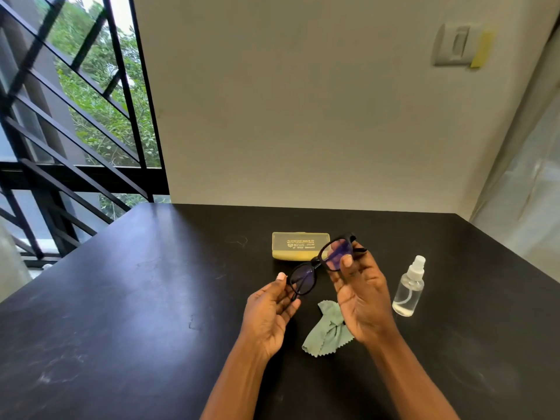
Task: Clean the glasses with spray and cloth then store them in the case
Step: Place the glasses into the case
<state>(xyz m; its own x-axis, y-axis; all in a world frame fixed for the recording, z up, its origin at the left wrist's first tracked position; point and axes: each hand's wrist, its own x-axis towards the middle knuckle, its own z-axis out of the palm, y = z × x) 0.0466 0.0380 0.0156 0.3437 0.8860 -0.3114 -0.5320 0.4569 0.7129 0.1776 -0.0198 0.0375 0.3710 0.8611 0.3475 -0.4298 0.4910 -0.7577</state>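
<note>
the black-framed glasses [321, 266] are held up just right of frame centre, above the black table [136, 298], lenses tilted toward the camera, probably for inspection. the left hand [269, 310] pinches the lower-left lens rim with its thumb and curled fingers; the right hand [362, 298] grips the upper-right lens rim, thumb in front. the yellow case [295, 248] lies closed behind, the green cloth [325, 331] crumpled below, the spray bottle [409, 287] upright at right. nothing blocks either.
</note>
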